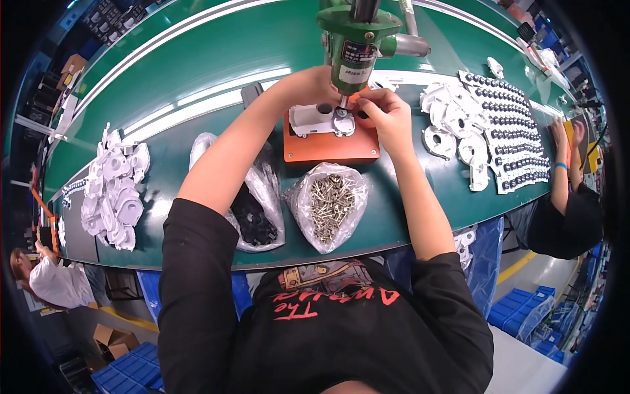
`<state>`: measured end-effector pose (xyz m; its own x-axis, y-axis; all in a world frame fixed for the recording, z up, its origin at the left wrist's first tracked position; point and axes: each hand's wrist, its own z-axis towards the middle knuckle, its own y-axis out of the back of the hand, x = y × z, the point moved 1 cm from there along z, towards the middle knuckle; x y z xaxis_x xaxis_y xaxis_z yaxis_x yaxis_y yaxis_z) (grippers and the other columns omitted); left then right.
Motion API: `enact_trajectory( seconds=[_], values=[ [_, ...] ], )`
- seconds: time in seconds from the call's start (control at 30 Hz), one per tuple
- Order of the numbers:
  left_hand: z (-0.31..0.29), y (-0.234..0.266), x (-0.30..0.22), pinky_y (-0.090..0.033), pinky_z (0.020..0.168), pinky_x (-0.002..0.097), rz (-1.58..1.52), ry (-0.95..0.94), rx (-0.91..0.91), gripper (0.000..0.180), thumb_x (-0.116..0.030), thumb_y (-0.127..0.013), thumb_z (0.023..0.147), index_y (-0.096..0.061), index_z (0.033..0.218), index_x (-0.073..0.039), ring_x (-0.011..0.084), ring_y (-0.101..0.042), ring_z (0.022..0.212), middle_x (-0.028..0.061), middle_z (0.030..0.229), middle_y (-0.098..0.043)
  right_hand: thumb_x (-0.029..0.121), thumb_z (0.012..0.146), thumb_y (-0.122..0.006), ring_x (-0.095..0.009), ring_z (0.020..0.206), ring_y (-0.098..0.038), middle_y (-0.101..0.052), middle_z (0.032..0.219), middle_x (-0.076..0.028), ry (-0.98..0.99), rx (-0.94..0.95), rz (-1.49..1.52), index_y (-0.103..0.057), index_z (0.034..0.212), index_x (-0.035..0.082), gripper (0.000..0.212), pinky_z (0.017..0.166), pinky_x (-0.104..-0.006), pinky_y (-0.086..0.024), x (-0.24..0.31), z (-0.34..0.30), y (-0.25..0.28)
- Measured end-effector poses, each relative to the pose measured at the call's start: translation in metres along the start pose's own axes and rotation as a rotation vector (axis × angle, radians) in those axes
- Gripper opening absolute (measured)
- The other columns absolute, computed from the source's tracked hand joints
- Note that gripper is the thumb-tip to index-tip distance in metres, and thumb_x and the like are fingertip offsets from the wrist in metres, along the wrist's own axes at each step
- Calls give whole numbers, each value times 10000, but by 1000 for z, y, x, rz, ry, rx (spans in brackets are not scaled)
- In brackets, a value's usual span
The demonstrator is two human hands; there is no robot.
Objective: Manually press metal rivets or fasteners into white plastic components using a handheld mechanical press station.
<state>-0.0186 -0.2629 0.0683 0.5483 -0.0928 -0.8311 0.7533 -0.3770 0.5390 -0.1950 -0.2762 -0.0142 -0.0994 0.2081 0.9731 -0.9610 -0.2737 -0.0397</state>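
A white plastic housing lies in an orange fixture block under the green bench press. The press's metal tip meets the round end of the housing, where a small dark part sits. My right hand is beside that end, its thumb and forefinger closed together by a small black piece; whether they grip it is unclear. My left hand reaches in behind the housing, next to the press, and its fingers are mostly hidden by the press head. A plastic bag of metal pins or screws lies just in front of the block.
A bag of black parts lies under my left forearm. White housings are piled at left and right. Rows of black-topped white parts stand farther right. Two other people work at the table's ends. Blue crates are on the floor.
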Motion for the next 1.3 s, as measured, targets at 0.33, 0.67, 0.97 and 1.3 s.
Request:
enact_trajectory(
  seconds=[0.33, 0.67, 0.97, 1.3],
  values=[
    [9, -1, 18, -471, 720, 281, 9, -74, 15, 286, -132, -721, 721, -666, 990, -52, 126, -600, 799, 45, 886, -675, 53, 803, -627, -115, 719, -619, -658, 809, -81, 15, 32, -38, -624, 889, -40, 127, 670, -242, -497, -4, 2, 5],
    [-2, 1, 43, -478, 678, 324, 217, 25, -178, 263, -212, -684, 754, -626, 895, 2, 202, -625, 726, 117, 838, -659, 32, 800, -637, -106, 698, -596, -653, 801, -64, 136, 95, -181, -649, 887, -23, 103, 649, -219, -475, -1, -3, -4],
    [-83, -41, 38, -447, 827, 415, 469, -339, -311, 303, -189, -612, 807, -584, 1025, 20, 357, -565, 954, 204, 1006, -576, 30, 744, -676, -131, 774, -595, -645, 848, -68, 232, 164, -381, -651, 832, -35, 112, 737, -258, -472, 3, 2, -11],
    [-79, -62, 41, -458, 838, 395, 644, -338, -530, 271, -256, -666, 753, -625, 951, -76, 311, -543, 977, 154, 1015, -545, 96, 736, -661, -268, 1054, -515, -616, 1001, -136, 430, 232, -700, -697, 876, 24, 162, 905, -371, -412, 14, -11, -11]
  ],
)
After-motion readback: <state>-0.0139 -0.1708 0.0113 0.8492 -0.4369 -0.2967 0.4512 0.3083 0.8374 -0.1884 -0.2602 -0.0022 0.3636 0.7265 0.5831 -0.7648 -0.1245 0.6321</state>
